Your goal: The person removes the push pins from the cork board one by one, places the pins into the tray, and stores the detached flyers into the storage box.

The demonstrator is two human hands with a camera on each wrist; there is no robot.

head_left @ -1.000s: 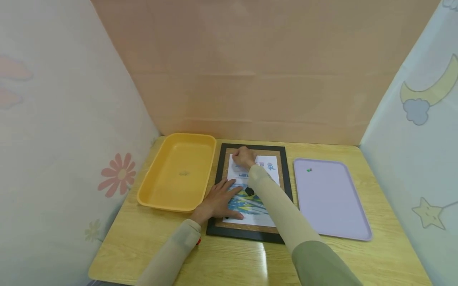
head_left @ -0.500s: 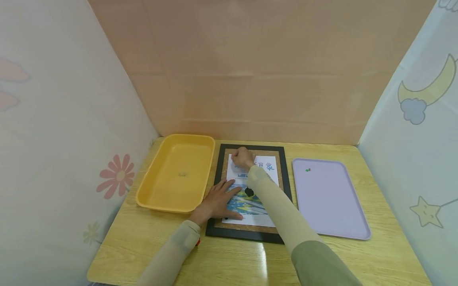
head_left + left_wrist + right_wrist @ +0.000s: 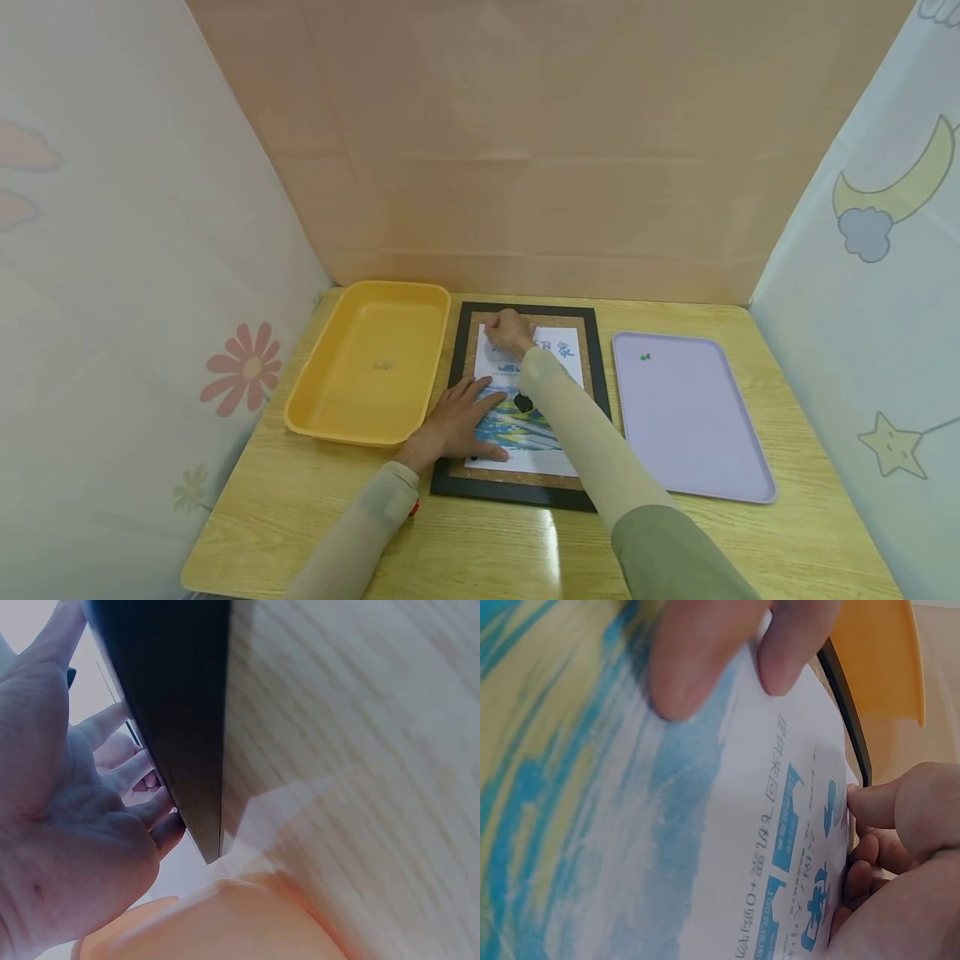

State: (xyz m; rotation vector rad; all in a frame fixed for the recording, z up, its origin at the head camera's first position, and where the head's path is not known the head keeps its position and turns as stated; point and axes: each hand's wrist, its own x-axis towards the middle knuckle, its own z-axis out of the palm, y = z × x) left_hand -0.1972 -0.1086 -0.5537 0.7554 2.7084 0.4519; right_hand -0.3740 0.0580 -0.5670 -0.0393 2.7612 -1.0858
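Note:
In the head view a printed poster (image 3: 540,461) lies on a cork board with a black frame (image 3: 517,493). My left hand (image 3: 456,421) rests on the poster's left side, its fingers spread. At the upper left corner my right hand (image 3: 512,331) is curled; in the right wrist view its thumb (image 3: 874,806) presses on the paper near the edge. Whether anything sits under that thumb is hidden. A dark roundish patch (image 3: 522,402) shows mid-poster. By the lower left corner is a small black spot (image 3: 474,457), too small to make out.
A yellow tray (image 3: 300,421) stands left of the board. To the right lies a lilac tray (image 3: 693,425) bearing tiny green and reddish pieces (image 3: 645,357). Something small and red (image 3: 414,507) shows beside my left sleeve. Curtains with printed figures flank the wooden table (image 3: 480,550).

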